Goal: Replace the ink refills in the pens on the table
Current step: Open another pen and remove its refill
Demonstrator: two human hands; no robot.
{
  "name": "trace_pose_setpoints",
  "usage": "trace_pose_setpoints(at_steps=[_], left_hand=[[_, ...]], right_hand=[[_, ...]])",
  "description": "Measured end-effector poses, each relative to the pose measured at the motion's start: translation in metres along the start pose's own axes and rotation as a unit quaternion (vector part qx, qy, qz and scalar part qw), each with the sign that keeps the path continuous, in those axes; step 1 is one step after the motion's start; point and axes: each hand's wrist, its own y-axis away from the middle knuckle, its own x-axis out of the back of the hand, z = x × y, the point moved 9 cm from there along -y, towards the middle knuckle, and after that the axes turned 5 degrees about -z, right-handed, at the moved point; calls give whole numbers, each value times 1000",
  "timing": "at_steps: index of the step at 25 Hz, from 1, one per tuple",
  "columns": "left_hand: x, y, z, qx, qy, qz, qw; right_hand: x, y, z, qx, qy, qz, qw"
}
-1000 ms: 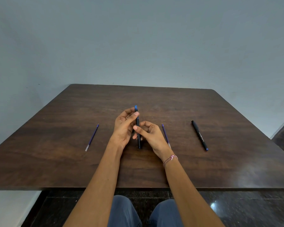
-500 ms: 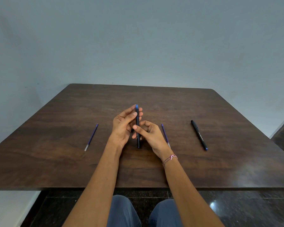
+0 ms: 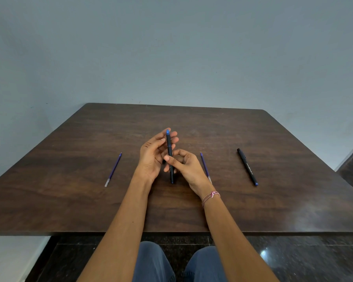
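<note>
I hold a black pen with a blue end (image 3: 169, 147) nearly upright over the middle of the brown table (image 3: 273, 200). My right hand (image 3: 186, 167) pinches its lower half between thumb and fingers. My left hand (image 3: 153, 155) is at the upper part, its fingers spread and mostly behind the barrel. A second black pen (image 3: 247, 166) lies on the table to the right. One blue refill (image 3: 205, 166) lies just right of my right hand, partly hidden by the wrist. Another blue refill (image 3: 113, 169) lies at the left.
The table's near edge (image 3: 171, 233) runs above my knees. A plain grey wall stands behind the table's far edge. Dark glossy floor shows at the lower right.
The pen has risen slightly, and my left fingers have loosened and spread around its upper part. The right hand keeps its pinch; the refills and the other pen lie unmoved.
</note>
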Motion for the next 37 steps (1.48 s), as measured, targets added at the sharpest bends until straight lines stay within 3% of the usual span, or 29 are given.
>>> trace_pose_setpoints(at_steps=[13, 22, 37], left_hand=[[1, 2, 3, -8, -41, 31, 999], [-2, 1, -1, 7, -1, -3, 1000], [4, 2, 3, -12, -43, 49, 998]], right_hand=[[-1, 0, 0, -2, -1, -6, 1000], [2, 0, 2, -3, -1, 1, 1000], [-1, 1, 1, -13, 5, -9, 1000]])
